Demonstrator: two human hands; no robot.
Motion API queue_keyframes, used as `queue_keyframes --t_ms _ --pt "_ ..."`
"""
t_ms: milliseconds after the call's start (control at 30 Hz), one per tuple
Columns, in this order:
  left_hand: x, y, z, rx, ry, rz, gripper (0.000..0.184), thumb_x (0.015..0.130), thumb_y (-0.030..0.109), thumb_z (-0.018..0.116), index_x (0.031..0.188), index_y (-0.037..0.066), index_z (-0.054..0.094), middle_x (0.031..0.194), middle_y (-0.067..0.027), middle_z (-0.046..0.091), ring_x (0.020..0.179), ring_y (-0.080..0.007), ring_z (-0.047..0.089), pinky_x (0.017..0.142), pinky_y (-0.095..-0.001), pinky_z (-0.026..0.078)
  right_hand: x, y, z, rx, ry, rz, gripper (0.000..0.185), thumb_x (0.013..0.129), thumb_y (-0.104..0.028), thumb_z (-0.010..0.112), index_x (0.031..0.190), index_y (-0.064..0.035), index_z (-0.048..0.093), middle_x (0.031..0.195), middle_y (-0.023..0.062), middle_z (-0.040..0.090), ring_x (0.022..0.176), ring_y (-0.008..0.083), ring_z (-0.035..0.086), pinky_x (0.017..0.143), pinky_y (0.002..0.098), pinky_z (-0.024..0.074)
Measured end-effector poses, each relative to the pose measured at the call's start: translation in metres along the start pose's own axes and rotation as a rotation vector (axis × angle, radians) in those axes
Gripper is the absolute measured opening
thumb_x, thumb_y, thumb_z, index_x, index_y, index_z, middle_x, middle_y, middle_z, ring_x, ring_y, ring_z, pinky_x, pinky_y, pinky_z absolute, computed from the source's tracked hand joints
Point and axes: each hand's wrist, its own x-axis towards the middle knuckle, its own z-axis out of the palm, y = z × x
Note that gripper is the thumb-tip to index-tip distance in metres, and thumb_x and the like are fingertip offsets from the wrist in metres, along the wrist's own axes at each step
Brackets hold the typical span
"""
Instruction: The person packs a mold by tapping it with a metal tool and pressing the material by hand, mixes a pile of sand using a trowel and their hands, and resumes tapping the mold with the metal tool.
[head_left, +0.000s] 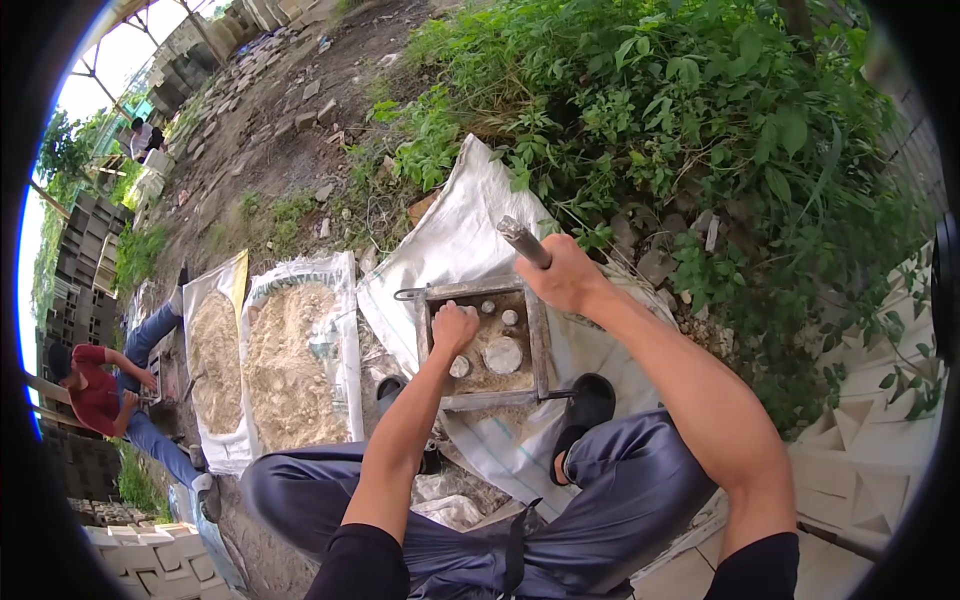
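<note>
Head view: right hand (565, 278) clamped round rod (525, 244), long axis slanting forward-left; left hand (457, 328) nearer round disc (502, 356), which lies to its right, nearer body, inside wooden frame (541, 352); left grip hidden, cannot tell.

Blk slvs (362, 562), shiny gray-blue trsrs (640, 475), blk shoes (593, 400)

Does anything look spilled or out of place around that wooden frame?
Yes, slightly: some sandy material lies on the white sheet just outside the near side of the wooden frame. It looks spilled, since more of it sits inside.
</note>
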Motion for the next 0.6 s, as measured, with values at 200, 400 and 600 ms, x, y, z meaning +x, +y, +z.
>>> queue_keyframes --t_ms 200,400,600 --pt "0.015 0.023 -0.002 0.323 -0.24 0.137 0.042 0.084 0.031 0.046 0.101 -0.003 0.066 0.104 -0.0241 0.066 0.102 -0.0393 0.061 0.092 -0.0513 0.044 -0.002 0.002 0.001 0.058 0.049 -0.083 0.041 0.078 -0.026 0.058 0.059 0.0082 0.046 0.048 0.0169 0.039 0.045 0.0232 0.037 0.05 0.042 0.0377" --pt "0.006 0.056 0.021 0.166 -0.226 0.294 0.038 0.083 0.027 0.047 0.105 0.002 0.065 0.101 -0.0249 0.067 0.103 -0.0412 0.06 0.095 -0.0556 0.04 -0.003 0.007 0.0 0.065 0.068 -0.072 0.04 0.078 -0.026 0.057 0.06 0.0083 0.046 0.049 0.0168 0.039 0.045 0.0238 0.037 0.05 0.0419 0.0377" --pt "-0.004 0.053 0.048 0.383 -0.156 0.545 0.031 0.081 0.023 0.049 0.098 0.008 0.069 0.1 -0.0169 0.068 0.11 -0.0344 0.057 0.102 -0.0597 0.032 -0.003 0.011 -0.003 0.048 0.09 -0.075 0.04 0.079 -0.025 0.057 0.058 0.0071 0.044 0.048 0.0143 0.036 0.046 0.0195 0.035 0.049 0.04 0.0355"
